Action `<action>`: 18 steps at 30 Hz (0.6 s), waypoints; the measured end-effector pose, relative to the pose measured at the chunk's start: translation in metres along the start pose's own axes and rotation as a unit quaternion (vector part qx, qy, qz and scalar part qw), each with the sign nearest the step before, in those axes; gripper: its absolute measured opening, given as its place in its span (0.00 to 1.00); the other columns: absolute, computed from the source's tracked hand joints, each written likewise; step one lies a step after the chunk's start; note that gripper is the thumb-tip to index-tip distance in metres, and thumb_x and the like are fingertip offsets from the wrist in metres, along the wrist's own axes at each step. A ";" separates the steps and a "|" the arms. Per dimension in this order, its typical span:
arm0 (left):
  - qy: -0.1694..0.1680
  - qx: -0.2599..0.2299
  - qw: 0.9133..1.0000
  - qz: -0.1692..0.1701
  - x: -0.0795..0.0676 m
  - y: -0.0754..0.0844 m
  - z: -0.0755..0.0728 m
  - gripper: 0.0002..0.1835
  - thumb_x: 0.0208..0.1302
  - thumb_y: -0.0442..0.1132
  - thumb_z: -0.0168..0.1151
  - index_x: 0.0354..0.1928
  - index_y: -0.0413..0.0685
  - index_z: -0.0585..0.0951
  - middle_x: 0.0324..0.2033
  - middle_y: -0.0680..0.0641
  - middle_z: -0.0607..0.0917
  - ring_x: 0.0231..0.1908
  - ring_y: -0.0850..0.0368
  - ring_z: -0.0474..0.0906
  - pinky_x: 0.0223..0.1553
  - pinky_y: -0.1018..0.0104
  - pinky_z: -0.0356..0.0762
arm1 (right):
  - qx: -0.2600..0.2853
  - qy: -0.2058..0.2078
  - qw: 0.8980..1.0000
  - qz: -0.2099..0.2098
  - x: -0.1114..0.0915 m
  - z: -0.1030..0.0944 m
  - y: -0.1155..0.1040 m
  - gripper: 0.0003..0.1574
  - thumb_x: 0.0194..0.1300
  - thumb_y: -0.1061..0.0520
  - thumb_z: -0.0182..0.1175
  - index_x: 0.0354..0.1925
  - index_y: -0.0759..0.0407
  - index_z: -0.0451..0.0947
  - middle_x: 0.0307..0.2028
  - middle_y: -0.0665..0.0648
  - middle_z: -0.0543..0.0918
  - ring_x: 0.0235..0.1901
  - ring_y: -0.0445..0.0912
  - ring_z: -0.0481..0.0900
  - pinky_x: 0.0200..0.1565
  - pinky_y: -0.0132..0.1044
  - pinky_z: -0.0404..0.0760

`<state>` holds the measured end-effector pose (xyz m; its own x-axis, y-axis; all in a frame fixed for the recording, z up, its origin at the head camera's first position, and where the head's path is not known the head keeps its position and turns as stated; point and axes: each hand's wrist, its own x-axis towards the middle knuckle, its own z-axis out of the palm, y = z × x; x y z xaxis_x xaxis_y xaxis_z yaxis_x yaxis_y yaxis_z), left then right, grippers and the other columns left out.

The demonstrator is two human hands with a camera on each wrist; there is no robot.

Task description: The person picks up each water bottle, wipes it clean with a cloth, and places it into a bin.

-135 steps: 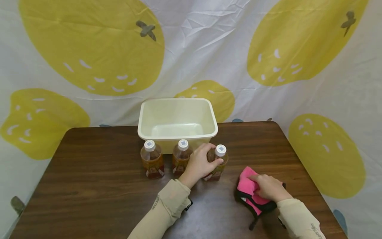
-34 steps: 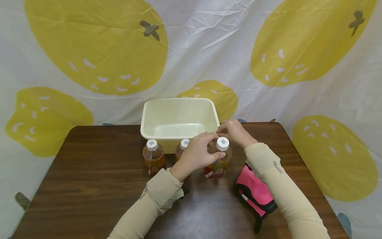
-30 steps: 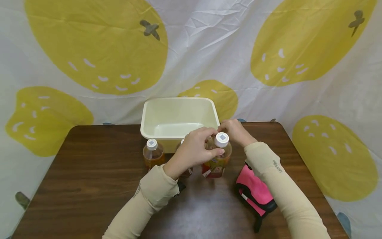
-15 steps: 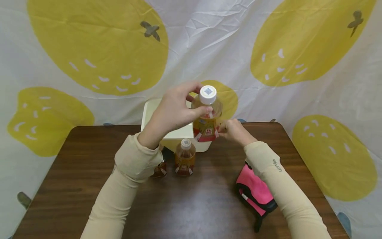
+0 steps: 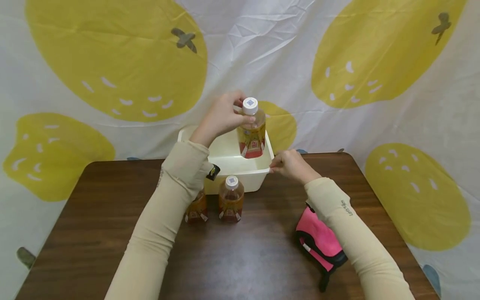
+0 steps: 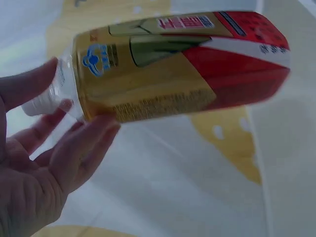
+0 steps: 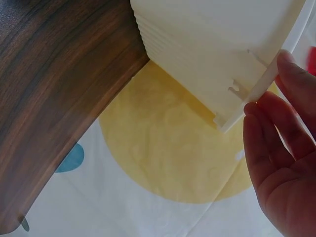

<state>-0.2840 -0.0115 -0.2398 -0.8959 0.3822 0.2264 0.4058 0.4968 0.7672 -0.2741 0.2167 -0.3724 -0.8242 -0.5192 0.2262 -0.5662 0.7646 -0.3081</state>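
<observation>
My left hand (image 5: 222,118) grips a drink bottle (image 5: 253,139) by its neck, just under the white cap, and holds it upright over the cream plastic bin (image 5: 240,166). In the left wrist view the bottle's gold and red label (image 6: 173,74) faces the camera, and the fingers wrap round the neck. My right hand (image 5: 294,165) pinches the bin's rim at its right front corner; thumb and fingertips are on the rim (image 7: 264,84) in the right wrist view. Two more bottles stand in front of the bin: one in plain sight (image 5: 231,202), the other (image 5: 196,208) partly behind my left sleeve.
A pink cloth item with black trim (image 5: 322,237) lies on the brown wooden table (image 5: 240,262), partly under my right forearm. Behind the table hangs a white curtain with yellow fruit prints (image 5: 123,54); the bin stands at the table's back edge.
The right hand left the pink cloth item and took the bin's rim. The left hand lifted the rightmost bottle off the table, up and leftward over the bin.
</observation>
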 end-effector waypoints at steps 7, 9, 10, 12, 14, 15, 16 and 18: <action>-0.032 0.031 0.999 -0.024 0.022 -0.025 0.018 0.19 0.50 0.38 0.66 0.44 0.40 0.75 0.44 0.42 0.79 0.47 0.49 0.73 0.48 0.59 0.69 | -0.005 0.007 1.000 -0.006 -0.001 0.001 -0.001 0.05 0.45 0.60 0.70 0.26 0.60 0.85 0.27 0.55 0.83 0.29 0.49 0.81 0.35 0.42 0.77; -0.040 0.028 0.998 -0.028 0.028 -0.030 0.022 0.18 0.50 0.36 0.67 0.43 0.39 0.75 0.43 0.41 0.79 0.45 0.49 0.73 0.48 0.59 0.69 | -0.008 0.008 1.000 -0.008 -0.001 0.001 -0.001 0.05 0.45 0.60 0.70 0.25 0.60 0.85 0.26 0.55 0.82 0.29 0.49 0.80 0.34 0.42 0.77; -0.045 0.023 0.998 -0.030 0.030 -0.032 0.025 0.18 0.49 0.35 0.67 0.43 0.38 0.75 0.43 0.41 0.79 0.45 0.49 0.73 0.48 0.59 0.69 | -0.010 0.008 1.000 -0.009 -0.002 0.001 -0.002 0.05 0.45 0.60 0.70 0.25 0.59 0.85 0.26 0.55 0.82 0.29 0.49 0.80 0.34 0.42 0.77; -0.054 0.026 0.998 -0.036 0.035 -0.036 0.029 0.17 0.49 0.34 0.67 0.42 0.37 0.75 0.43 0.41 0.79 0.44 0.50 0.72 0.48 0.60 0.69 | -0.010 0.009 1.000 -0.009 -0.002 0.001 -0.002 0.05 0.44 0.60 0.70 0.25 0.59 0.85 0.26 0.55 0.82 0.29 0.49 0.80 0.34 0.43 0.77; -0.067 0.030 0.996 -0.046 0.040 -0.040 0.033 0.17 0.49 0.34 0.66 0.42 0.37 0.75 0.42 0.40 0.79 0.43 0.50 0.72 0.47 0.60 0.69 | -0.009 0.009 1.000 -0.008 -0.002 0.000 -0.004 0.05 0.44 0.60 0.70 0.24 0.59 0.84 0.26 0.55 0.83 0.29 0.49 0.80 0.34 0.43 0.77; -0.075 0.032 0.995 -0.051 0.042 -0.042 0.035 0.18 0.49 0.34 0.66 0.42 0.37 0.75 0.42 0.40 0.79 0.43 0.50 0.73 0.47 0.60 0.70 | -0.009 0.010 1.000 -0.007 -0.002 0.001 -0.004 0.05 0.45 0.60 0.70 0.24 0.59 0.84 0.26 0.55 0.83 0.29 0.49 0.80 0.34 0.43 0.77; -0.084 0.032 0.994 -0.059 0.043 -0.043 0.036 0.18 0.49 0.34 0.66 0.43 0.37 0.74 0.43 0.40 0.78 0.43 0.49 0.73 0.46 0.60 0.71 | -0.008 0.010 1.000 -0.007 -0.002 0.001 -0.005 0.05 0.44 0.60 0.70 0.24 0.59 0.84 0.26 0.55 0.83 0.29 0.49 0.80 0.34 0.43 0.77; -0.101 0.037 0.991 -0.075 0.045 -0.047 0.038 0.19 0.50 0.34 0.66 0.44 0.36 0.73 0.43 0.40 0.78 0.42 0.50 0.73 0.44 0.61 0.72 | -0.008 0.013 1.000 -0.010 -0.002 0.002 -0.005 0.05 0.44 0.60 0.71 0.24 0.59 0.84 0.26 0.55 0.83 0.29 0.49 0.80 0.34 0.43 0.77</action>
<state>-0.3367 0.0123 -0.2886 -0.8957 0.4444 -0.0182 0.2889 0.6123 0.7359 -0.2694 0.2134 -0.3730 -0.8123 -0.5240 0.2562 -0.5816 0.7604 -0.2889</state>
